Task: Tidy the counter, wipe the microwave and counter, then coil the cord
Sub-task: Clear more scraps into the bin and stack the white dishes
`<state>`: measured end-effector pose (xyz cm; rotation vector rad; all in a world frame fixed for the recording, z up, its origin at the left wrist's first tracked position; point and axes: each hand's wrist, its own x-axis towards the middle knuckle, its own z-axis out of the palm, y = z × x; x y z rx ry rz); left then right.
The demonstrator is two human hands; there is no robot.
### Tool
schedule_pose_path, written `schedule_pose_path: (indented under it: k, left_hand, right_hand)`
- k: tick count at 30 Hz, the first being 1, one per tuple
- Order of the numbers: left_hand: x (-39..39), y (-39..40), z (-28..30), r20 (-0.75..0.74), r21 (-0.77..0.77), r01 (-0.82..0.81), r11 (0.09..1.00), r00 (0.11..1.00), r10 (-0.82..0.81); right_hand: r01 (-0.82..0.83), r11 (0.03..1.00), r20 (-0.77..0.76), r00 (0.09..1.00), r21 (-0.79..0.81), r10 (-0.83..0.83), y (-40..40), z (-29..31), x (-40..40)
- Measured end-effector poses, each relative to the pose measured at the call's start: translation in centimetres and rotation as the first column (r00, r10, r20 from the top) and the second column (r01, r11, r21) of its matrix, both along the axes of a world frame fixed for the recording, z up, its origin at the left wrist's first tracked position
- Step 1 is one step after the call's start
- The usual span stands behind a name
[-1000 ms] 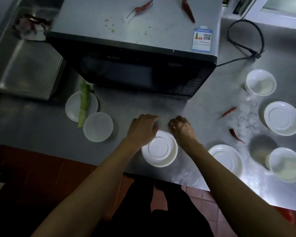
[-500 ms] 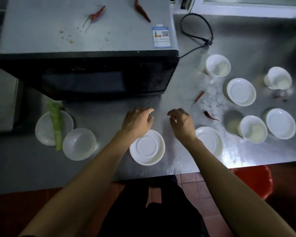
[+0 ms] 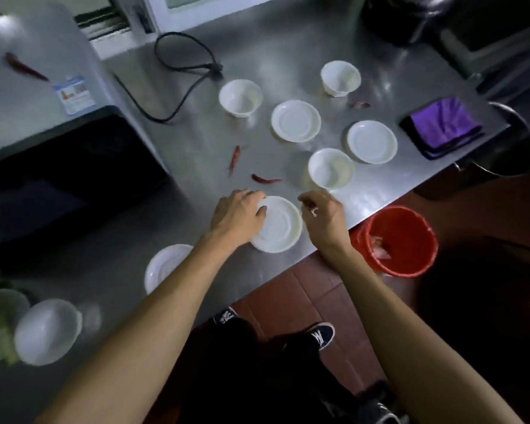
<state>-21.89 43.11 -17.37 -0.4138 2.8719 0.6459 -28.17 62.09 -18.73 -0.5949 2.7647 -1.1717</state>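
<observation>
Left hand point(image 3: 237, 217) moving from first saucer onto next saucer point(image 3: 280, 224), fingers resting flat. Right hand point(image 3: 325, 217) hovering, curled, holding nothing. Sticker point(image 3: 72, 94) unreadable.

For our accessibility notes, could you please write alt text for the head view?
Left hand rests on a white plate at the counter edge; right hand hovers beside it, curled. Beyond lie bowls, plates, two chilies, a cord and a purple cloth.
</observation>
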Motion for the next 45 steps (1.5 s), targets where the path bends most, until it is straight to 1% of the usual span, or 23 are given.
schedule_pose_path:
  k: [4,9,14,19,24,28,36,41,43,45]
  left_hand:
    - [-2.9,8.2,0.9,0.002,0.012,0.138,0.990,0.990,-0.138]
    - [-6.1,19.2,2.5,0.008,-0.046,0.324,0.945,0.946,-0.323]
    - [-8.6,28.6,2.0,0.046,-0.052,0.444,0.894,0.896,-0.442]
    - [-10.3,35.0,1.0,0.124,-0.091,0.546,0.833,0.836,-0.534]
    - [-12.3,38.8,0.2,0.150,-0.088,0.595,0.799,0.801,-0.580]
    - [-14.5,40.8,-0.9,0.171,-0.060,0.611,0.789,0.785,-0.595]
    - [-22.0,42.9,-5.1,0.188,0.041,0.622,0.782,0.764,-0.617]
    - [-26.0,43.3,-7.7,0.237,0.099,0.606,0.789,0.756,-0.610]
    - [-27.1,43.3,-8.6,0.265,0.120,0.599,0.791,0.749,-0.607]
    - [-27.7,43.4,-9.3,0.289,0.137,0.593,0.793,0.742,-0.605]
  right_hand:
    - [0.137,0.991,0.001,0.991,0.000,-0.137,9.0,0.3,-0.9]
    - [0.283,0.958,-0.002,0.959,0.036,-0.284,20.4,0.4,-1.6]
    - [0.402,0.914,0.043,0.913,0.054,-0.405,30.1,-0.8,-1.3]
    - [0.497,0.864,0.102,0.858,0.077,-0.503,36.8,-1.6,-0.6]
    - [0.551,0.827,0.166,0.810,0.115,-0.562,40.6,-2.3,-1.3]
    - [0.572,0.809,0.198,0.784,0.138,-0.588,42.2,-3.6,-2.7]
    - [0.576,0.783,0.269,0.736,0.234,-0.622,43.7,-7.2,-8.9]
    - [0.557,0.782,0.331,0.708,0.280,-0.624,43.7,-10.0,-12.5]
    - [0.570,0.772,0.352,0.687,0.282,-0.636,43.7,-11.0,-13.6]
    - [0.602,0.748,0.381,0.646,0.278,-0.662,43.9,-11.9,-14.2]
